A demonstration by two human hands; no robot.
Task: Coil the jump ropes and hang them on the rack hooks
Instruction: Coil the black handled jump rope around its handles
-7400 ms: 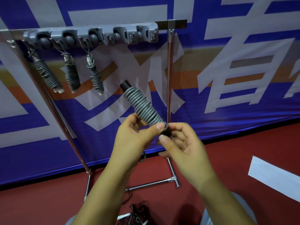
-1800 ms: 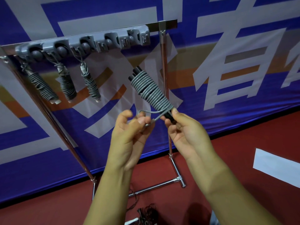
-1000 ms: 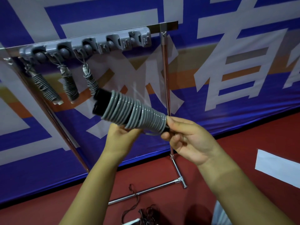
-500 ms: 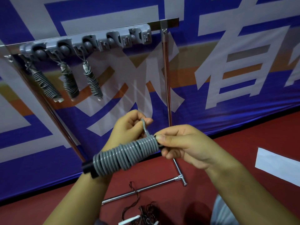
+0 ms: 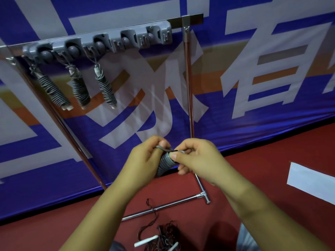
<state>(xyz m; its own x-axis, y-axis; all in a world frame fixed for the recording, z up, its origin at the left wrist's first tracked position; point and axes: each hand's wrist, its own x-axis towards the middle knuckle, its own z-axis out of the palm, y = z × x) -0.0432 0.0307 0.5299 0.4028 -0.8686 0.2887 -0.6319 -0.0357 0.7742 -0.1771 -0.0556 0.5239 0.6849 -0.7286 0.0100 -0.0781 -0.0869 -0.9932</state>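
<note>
Grey coiled jump rope (image 5: 165, 163), tightly wound

Red floor (image 5: 272, 169), blue banner (image 5: 272, 105) along its far edge. Chrome rack (image 5: 188, 87) stands on it, T-shaped foot bar (image 5: 174, 205) flat on the floor. White strip (image 5: 311, 180) on the floor at right. Near bottom centre: tangled pile of dark ropes (image 5: 163, 234) with white handles (image 5: 146, 240), one strand trailing up across the foot bar.
</note>
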